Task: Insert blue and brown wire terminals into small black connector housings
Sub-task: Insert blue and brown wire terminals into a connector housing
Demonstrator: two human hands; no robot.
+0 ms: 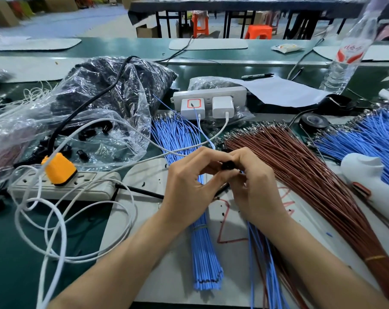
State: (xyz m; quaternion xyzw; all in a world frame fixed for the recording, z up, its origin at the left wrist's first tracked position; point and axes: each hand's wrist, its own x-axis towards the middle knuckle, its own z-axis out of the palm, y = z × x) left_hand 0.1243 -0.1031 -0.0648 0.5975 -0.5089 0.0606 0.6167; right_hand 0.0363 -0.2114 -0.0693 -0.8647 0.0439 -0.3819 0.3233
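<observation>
My left hand (pixel 189 186) and my right hand (pixel 253 186) meet at the middle of the bench, fingertips together around a small black connector housing (pixel 228 165). Both hands pinch it, and fingers hide most of it. Blue and brown wires (pixel 262 259) trail from under my right hand toward me. A tied bundle of blue wires (pixel 202 253) lies under my left hand. A large fan of brown wires (pixel 318 181) spreads to the right. More blue wires (pixel 367 134) lie at the far right. Loose black housings (pixel 82 152) sit in a clear plastic bag at the left.
A power strip (pixel 62 188) with an orange plug (pixel 58 168) and white cables (pixel 55 230) lies at the left. A white socket block with chargers (pixel 209 101) stands behind my hands. A tape roll (pixel 314 122), a water bottle (pixel 347 54) and a white object (pixel 371 181) are at the right.
</observation>
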